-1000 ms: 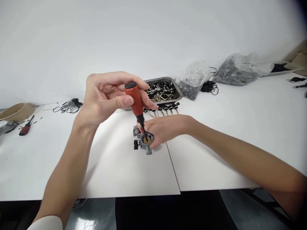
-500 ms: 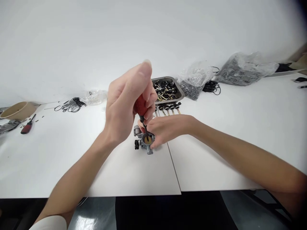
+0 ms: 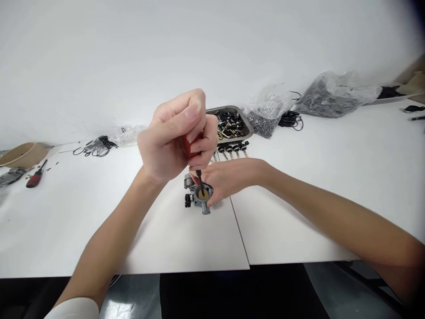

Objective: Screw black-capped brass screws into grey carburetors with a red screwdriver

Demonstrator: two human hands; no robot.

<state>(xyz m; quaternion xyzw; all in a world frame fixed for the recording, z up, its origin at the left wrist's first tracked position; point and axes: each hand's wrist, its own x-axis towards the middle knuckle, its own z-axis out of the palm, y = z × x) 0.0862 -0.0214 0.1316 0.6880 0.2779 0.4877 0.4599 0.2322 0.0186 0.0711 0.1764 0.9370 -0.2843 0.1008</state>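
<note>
Left hand (image 3: pixel 179 139) grips screwdriver (image 3: pixel 190 149) | right hand (image 3: pixel 227 178) holds carburetor (image 3: pixel 205 206) near desk's (image 3: pixel 186 248) front edge | disc (image 3: pixel 206 195) in, driving seemingly unfinished

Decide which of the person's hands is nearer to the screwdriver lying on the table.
Left. The left hand, gripping a second screwdriver, is to the right of the lying screwdriver; the right hand, holding a metal part, is farther right.

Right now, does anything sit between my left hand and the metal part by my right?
Only the red-handled screwdriver in your left hand: its shaft runs down to the brass-coloured disc inside the metal part. Your right hand holds the part's right side.
</note>
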